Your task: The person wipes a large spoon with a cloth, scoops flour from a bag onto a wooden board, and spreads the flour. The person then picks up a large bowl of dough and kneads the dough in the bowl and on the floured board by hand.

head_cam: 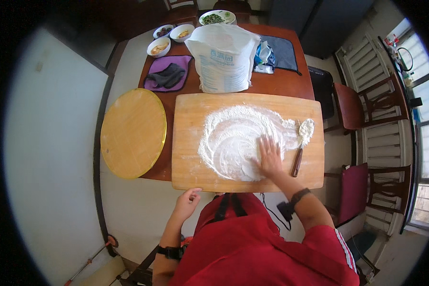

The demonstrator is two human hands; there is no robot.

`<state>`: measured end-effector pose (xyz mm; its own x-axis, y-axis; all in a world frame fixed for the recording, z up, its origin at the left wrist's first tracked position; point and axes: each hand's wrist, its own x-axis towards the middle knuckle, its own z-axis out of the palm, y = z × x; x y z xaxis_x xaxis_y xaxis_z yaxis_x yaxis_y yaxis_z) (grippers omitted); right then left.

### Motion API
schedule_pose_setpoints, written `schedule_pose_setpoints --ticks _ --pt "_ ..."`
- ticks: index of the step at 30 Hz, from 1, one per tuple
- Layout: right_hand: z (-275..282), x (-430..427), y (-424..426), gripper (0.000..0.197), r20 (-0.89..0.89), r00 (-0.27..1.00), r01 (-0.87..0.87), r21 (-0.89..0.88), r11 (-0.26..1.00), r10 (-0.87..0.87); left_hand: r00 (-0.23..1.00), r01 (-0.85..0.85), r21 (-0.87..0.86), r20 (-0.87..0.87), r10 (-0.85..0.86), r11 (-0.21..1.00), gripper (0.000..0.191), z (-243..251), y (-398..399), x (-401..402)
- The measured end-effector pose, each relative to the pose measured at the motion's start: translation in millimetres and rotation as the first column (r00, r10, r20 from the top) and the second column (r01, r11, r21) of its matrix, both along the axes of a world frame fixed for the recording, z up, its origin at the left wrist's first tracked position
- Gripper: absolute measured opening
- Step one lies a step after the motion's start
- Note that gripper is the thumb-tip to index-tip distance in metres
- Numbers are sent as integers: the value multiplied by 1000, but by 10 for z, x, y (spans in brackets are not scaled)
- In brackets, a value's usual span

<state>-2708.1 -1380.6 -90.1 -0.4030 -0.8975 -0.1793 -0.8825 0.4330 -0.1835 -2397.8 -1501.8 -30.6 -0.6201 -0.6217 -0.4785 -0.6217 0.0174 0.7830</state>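
White flour (232, 143) lies spread in a swirled patch over a wooden board (189, 107). My right hand (270, 155) rests palm down in the flour, fingers spread, at the patch's right side. Just off the board's front edge is my left hand (189, 202), fingers loosely curled and holding nothing; whether it touches the edge I cannot tell. To the right of my right hand, a spoon (297, 162) with a brown handle lies on the board, its bowl heaped with flour.
Behind the board stands an open white woven sack (223, 68). A round yellow-rimmed board (134, 134) overhangs the table's (279, 84) left edge. A purple cloth (152, 77), small bowls of food (159, 47), a larger bowl of chopped greens (228, 17) and a grey cloth (284, 50) sit farther back.
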Motion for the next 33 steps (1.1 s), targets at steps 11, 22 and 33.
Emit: schedule_pose_setpoints --ticks 11,22,33 --pt "-17 3 -745 66 51 996 86 -187 979 -78 988 155 -84 23 -153 984 46 126 -269 -646" --pt "443 103 -434 66 833 -472 811 281 513 288 934 200 -347 -214 -285 916 65 44 205 -2456" --pt "498 -112 -295 58 766 630 580 -573 579 127 801 79 795 -410 436 601 67 122 253 -2745"
